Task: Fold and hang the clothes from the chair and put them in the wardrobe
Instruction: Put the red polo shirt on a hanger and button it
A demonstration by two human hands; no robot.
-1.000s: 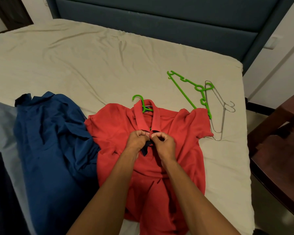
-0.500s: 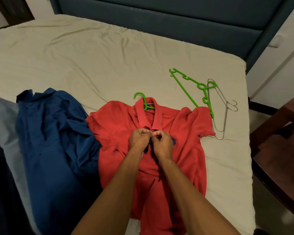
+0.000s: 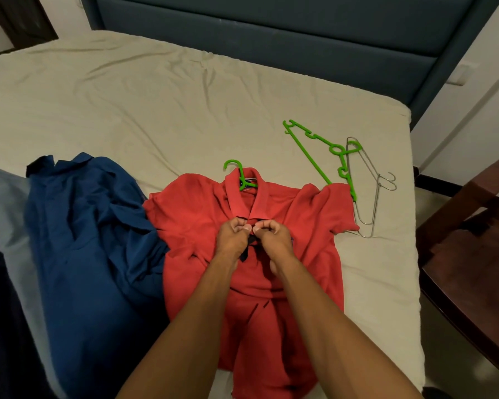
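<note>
On the bed (image 3: 185, 90), the red polo shirt (image 3: 306, 226) lies flat on a green hanger (image 3: 236, 171). Both hands, left hand (image 3: 232, 239) and right hand (image 3: 272, 237), pinch its placket shut, likely buttoning. Next it must be lifted by the hook.

Dim, warm indoor light falls evenly from above; the bed sheet (image 3: 156, 110) shows soft shadows in its creases; no glare; edges bow with wide-angle distortion; the left corner sinks into darkness.

Left grip (image 3: 233, 236), right grip (image 3: 271, 236) curled, pinching; forearms converging
</note>
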